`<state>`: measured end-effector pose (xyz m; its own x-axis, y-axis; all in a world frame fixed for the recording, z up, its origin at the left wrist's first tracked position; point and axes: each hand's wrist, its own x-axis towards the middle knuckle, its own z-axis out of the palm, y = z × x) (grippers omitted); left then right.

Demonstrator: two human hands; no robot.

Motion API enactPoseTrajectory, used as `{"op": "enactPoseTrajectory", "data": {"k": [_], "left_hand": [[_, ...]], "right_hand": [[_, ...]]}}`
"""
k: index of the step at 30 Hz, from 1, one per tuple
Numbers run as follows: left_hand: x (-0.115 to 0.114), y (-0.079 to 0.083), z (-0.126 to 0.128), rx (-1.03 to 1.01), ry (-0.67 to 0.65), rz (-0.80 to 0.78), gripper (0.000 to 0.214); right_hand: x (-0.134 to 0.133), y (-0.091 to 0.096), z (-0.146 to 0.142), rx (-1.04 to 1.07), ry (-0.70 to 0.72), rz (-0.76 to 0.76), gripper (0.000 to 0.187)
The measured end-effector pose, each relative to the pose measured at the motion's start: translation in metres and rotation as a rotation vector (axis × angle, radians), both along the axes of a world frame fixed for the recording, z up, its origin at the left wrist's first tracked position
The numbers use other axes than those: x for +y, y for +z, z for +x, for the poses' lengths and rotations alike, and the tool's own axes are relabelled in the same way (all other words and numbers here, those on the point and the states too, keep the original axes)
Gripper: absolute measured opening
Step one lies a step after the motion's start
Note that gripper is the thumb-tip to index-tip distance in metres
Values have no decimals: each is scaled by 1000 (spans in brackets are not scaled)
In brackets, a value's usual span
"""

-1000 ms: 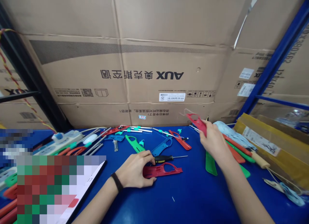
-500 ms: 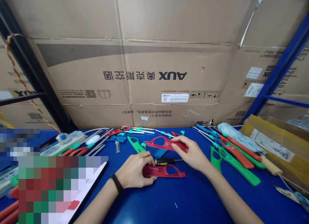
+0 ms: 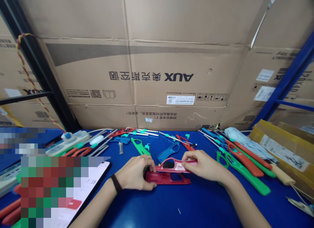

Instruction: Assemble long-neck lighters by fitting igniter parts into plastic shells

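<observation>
Holding: upper red shell (image 3: 179, 166) and lower red shell (image 3: 169, 179), both moulded plastic handle halves, 1 in each hand, at the front middle of the blue work table (image 3: 186, 205).
Left hand (image 3: 134, 173): clenched, fingers curled over the left end of the lower red shell; black wristband (image 3: 116, 183) on the wrist.
Right hand (image 3: 204, 165): grasping the right end of the upper red shell between thumb and fingers.
Change: the upper red shell, apart from the lower one in the earlier view, now lay over it, the 2 touching, with their cut-outs roughly in line.
Partly hidden: black screwdriver handle (image 3: 146, 171), mostly behind the left fingers; whether it was gripped could not be told.
Just behind: blue plastic shell (image 3: 168, 152), green plastic shell (image 3: 140, 146), clear cylinder (image 3: 120, 148) and metal rods with teal collars (image 3: 147, 132).
Right side: fanned green handles (image 3: 242, 172) and orange-red handles (image 3: 242, 161).
Left side: white power strip (image 3: 68, 142) and a tablet (image 3: 90, 185), its screen partly blurred out.
Backdrop: AUX cardboard carton (image 3: 179, 77) and blue steel rack (image 3: 287, 80).
</observation>
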<state>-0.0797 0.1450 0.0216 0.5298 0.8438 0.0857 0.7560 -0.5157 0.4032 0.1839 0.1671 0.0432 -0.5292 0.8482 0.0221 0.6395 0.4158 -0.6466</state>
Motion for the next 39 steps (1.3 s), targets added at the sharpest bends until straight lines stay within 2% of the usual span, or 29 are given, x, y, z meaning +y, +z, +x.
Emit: {"op": "enactPoseTrajectory", "data": {"k": [3,5,10,13,15,21,25,31,35,39], "left_hand": [[-5,3,5,1,-73,-51,28],[-9,4,8,6,-114,-63,30],[-14,8,12,4,-153,-70,39],[-14,11,10,-27,-156,-41,23],[-10,13,6,-24,-112,20,15],[7,17,-20,173,155,225,23],[11,19,-33,226,225,214,22],[2,18,-18,171,106,177,31],[0,14,-8,187,52,114,21],[1,13,-13,205,73,104,9]], "right_hand": [[8,-5,6,-110,-66,0,15],[12,-9,9,-120,-13,-51,18],[8,-7,6,-26,121,-47,22],[7,-5,5,-65,127,-66,22],[8,-8,6,-91,103,-56,22],[12,-20,3,-43,51,-104,21],[9,-18,-5,5,42,22,16],[10,-13,-8,-53,-25,277,12],[10,-19,-10,-82,-28,322,9],[9,-27,-16,-68,26,293,13]]}}
